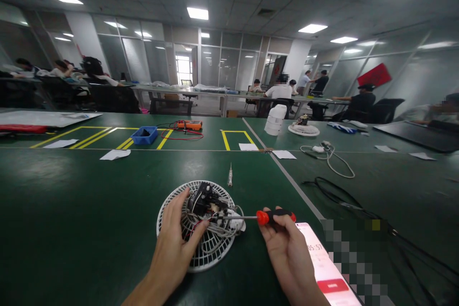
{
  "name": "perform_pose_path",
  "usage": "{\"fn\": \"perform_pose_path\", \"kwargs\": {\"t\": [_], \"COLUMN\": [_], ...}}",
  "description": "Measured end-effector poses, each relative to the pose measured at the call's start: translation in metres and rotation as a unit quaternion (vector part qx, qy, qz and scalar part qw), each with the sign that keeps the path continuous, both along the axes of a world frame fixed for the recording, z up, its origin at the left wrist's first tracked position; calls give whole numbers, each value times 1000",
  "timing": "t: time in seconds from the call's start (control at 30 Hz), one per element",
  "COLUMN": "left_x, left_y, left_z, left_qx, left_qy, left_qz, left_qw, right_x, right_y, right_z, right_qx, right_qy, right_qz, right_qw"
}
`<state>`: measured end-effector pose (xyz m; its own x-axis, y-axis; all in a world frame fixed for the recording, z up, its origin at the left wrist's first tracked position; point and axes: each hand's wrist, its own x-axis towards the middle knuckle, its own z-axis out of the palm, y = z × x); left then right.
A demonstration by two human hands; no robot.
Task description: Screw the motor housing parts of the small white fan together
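A round white fan grille (pixel 211 260) lies on the green table, carrying a dark motor assembly (pixel 205 197) with wires and a bundled pale cord. My left hand (pixel 175 232) grips the motor assembly from the left, thumb on the near side and fingers on the far side. In my right hand (pixel 285 244) is a screwdriver (pixel 263 217) with a red and black handle, held level and pointing left. Its shaft reaches the right side of the motor assembly; the exact contact of the tip is hard to make out. Beyond the grille lies a small clear-handled screwdriver (pixel 230 175).
A lit phone (pixel 324 263) lies beside my right wrist. Black cables (pixel 344 201) and a pale cord (pixel 335 162) lie at right. Farther off are a blue bin (pixel 144 136), an orange multimeter (pixel 190 125), a white plastic housing (pixel 275 120) and another fan grille (pixel 303 130). People sit beyond.
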<state>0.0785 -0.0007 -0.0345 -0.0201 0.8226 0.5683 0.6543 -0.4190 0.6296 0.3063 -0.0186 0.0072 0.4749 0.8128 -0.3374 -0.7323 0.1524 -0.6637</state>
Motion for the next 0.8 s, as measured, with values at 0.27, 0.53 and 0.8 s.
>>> {"fn": "perform_pose_path", "kwargs": {"t": [0.27,0.53,0.8], "left_x": [-16,-37,-44], "left_y": [-5,-10,-5], "left_z": [-5,-25,-22], "left_qx": [66,142,170], "left_qy": [43,82,99], "left_qz": [10,8,-59], "left_qw": [997,986,979], "right_x": [1,1,1], "right_y": [2,1,2], "right_z": [1,-2,-3], "right_qx": [-3,-1,-2], "right_qy": [-5,-24,-41], "right_qz": [-12,-19,-28], "right_qw": [1000,1000,999]}}
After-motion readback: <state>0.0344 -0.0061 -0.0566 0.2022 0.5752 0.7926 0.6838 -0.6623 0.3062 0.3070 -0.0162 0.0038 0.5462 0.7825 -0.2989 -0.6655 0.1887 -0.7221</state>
